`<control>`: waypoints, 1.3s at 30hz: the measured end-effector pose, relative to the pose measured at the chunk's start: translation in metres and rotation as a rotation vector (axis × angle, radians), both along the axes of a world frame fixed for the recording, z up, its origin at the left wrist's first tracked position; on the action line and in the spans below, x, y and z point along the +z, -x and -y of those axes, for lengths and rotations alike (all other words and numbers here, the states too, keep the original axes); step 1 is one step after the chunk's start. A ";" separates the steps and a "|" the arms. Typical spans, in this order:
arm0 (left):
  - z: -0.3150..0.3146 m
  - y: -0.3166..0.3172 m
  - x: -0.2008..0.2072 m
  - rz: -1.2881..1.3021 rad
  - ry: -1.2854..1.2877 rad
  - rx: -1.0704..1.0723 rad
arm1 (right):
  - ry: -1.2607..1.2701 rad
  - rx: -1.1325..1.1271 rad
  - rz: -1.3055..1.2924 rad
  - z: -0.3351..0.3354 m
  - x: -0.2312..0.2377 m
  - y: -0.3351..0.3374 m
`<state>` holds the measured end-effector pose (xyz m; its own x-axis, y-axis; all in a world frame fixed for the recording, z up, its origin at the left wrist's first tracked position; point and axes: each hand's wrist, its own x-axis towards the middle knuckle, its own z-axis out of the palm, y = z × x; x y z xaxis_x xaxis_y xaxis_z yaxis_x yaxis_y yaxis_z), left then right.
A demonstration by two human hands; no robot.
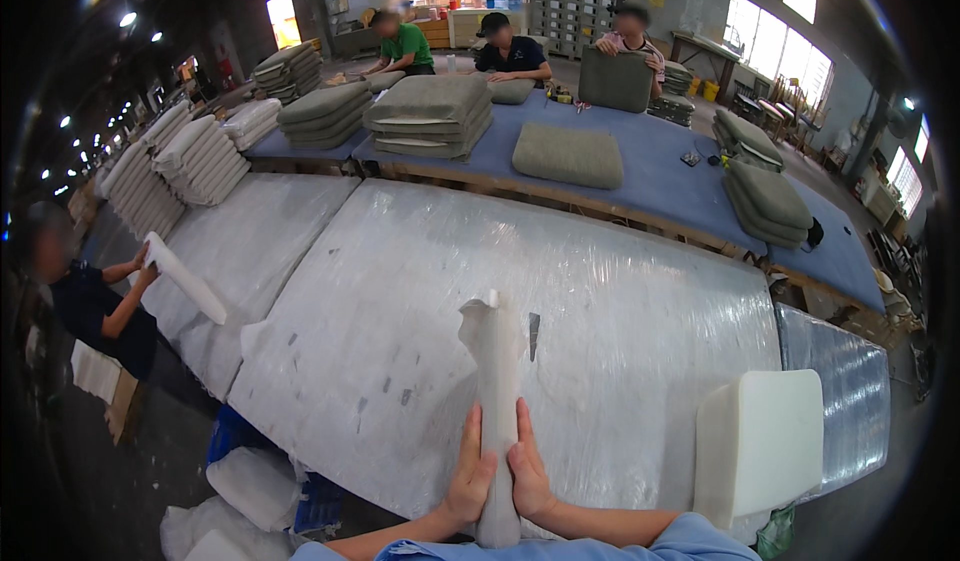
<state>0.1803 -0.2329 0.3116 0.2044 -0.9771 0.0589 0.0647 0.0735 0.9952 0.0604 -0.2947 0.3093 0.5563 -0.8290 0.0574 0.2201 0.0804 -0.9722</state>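
A white cushion (497,371), seen edge-on, stands upright in front of me over the plastic-covered table (620,311). A thin flap of loose cover sticks out from its far left end. My left hand (470,479) presses flat against its left side, fingers stretched forward. Opposite it, my right hand (530,473) presses on the right side, so the cushion is held between both palms. To my right, several white foam cushions (775,441) are stacked at the table's near edge.
A blue-topped table (460,176) beyond holds stacks of grey-green cushions (430,111) and a single one (568,156). A co-worker (110,311) at left holds a white cushion (187,279). Three more people work at the back. A blue crate (318,501) stands below left.
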 end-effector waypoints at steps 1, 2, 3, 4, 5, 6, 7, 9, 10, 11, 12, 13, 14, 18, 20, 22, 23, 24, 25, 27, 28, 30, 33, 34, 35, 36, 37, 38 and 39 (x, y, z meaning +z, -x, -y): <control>0.000 0.000 0.003 -0.008 -0.008 0.004 | 0.001 -0.004 0.007 0.002 -0.001 -0.003; 0.001 -0.001 0.004 -0.019 -0.010 0.010 | 0.002 -0.008 0.015 0.004 -0.001 -0.006; 0.000 -0.001 0.006 -0.033 -0.015 0.014 | -0.001 -0.013 0.020 0.005 0.000 -0.008; 0.001 -0.002 0.006 -0.047 -0.021 0.019 | -0.024 -0.010 0.043 0.007 -0.004 -0.010; 0.001 -0.002 0.006 -0.044 -0.018 0.025 | -0.047 -0.007 0.066 0.012 -0.011 -0.013; 0.002 -0.002 0.004 -0.041 -0.017 0.028 | -0.073 -0.005 0.089 0.016 -0.020 -0.016; 0.004 -0.002 0.004 -0.037 -0.011 0.027 | -0.069 0.000 0.079 0.020 -0.031 -0.018; 0.004 -0.003 0.002 -0.107 0.004 0.023 | -0.060 0.020 0.057 0.028 -0.051 -0.021; 0.005 -0.004 0.003 -0.139 0.013 0.017 | -0.054 0.027 0.045 0.031 -0.058 -0.022; 0.005 -0.005 0.004 -0.164 0.008 0.011 | -0.049 0.032 0.026 0.033 -0.064 -0.021; 0.003 -0.008 0.004 -0.185 -0.002 0.013 | -0.049 0.046 0.011 0.033 -0.065 -0.022; 0.001 -0.011 0.005 -0.208 -0.010 0.014 | -0.073 0.042 -0.023 0.033 -0.067 -0.020; -0.005 -0.012 0.007 -0.189 -0.009 0.007 | -0.095 0.037 -0.058 0.032 -0.067 -0.017; -0.043 -0.015 0.012 -0.135 -0.005 0.021 | 0.167 0.026 -0.135 -0.007 -0.016 -0.014; -0.049 -0.016 0.008 -0.148 -0.004 0.038 | 0.202 0.003 -0.128 -0.006 -0.012 -0.024; -0.046 -0.018 0.011 -0.177 -0.007 0.068 | 0.219 -0.009 -0.139 -0.005 -0.015 -0.032; -0.046 -0.018 0.013 -0.250 -0.018 0.088 | 0.219 -0.008 -0.154 0.003 -0.022 -0.038; -0.046 -0.020 0.018 -0.315 -0.029 0.105 | 0.219 -0.012 -0.161 0.012 -0.031 -0.046; -0.047 -0.024 0.022 -0.378 -0.043 0.120 | 0.227 0.003 -0.230 0.020 -0.043 -0.052; -0.050 -0.033 0.026 -0.323 -0.079 0.149 | 0.247 0.031 -0.366 0.031 -0.079 -0.059; -0.051 -0.037 0.026 -0.296 -0.097 0.161 | 0.192 0.012 -0.552 0.035 -0.101 -0.057; -0.058 -0.029 0.037 -0.337 -0.110 0.295 | 0.072 -0.011 -0.914 0.035 -0.148 -0.039; -0.080 -0.026 0.051 -0.322 -0.203 0.364 | -0.071 0.071 -1.337 0.041 -0.206 0.036; -0.085 -0.027 0.050 -0.312 -0.233 0.354 | -0.137 0.194 -1.388 0.053 -0.219 0.070; -0.096 -0.031 0.044 -0.222 -0.274 0.421 | -0.262 0.296 -1.276 0.057 -0.223 0.081; -0.110 -0.032 0.036 -0.133 -0.324 0.486 | -0.394 0.398 -1.163 0.054 -0.224 0.086; -0.120 -0.032 0.032 -0.047 -0.377 0.550 | -0.500 0.328 -1.054 0.049 -0.224 0.084; -0.126 -0.034 0.030 -0.073 -0.400 0.579 | -0.604 0.255 -0.946 0.042 -0.224 0.083; -0.128 -0.035 0.028 -0.111 -0.411 0.586 | -0.701 0.154 -0.841 0.043 -0.221 0.089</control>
<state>0.2156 -0.1050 0.3400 0.6851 -0.6438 -0.3409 0.2315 -0.2512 0.9398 -0.0284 -0.3373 0.0879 0.2970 -0.4483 -0.8431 -0.5496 0.6417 -0.5349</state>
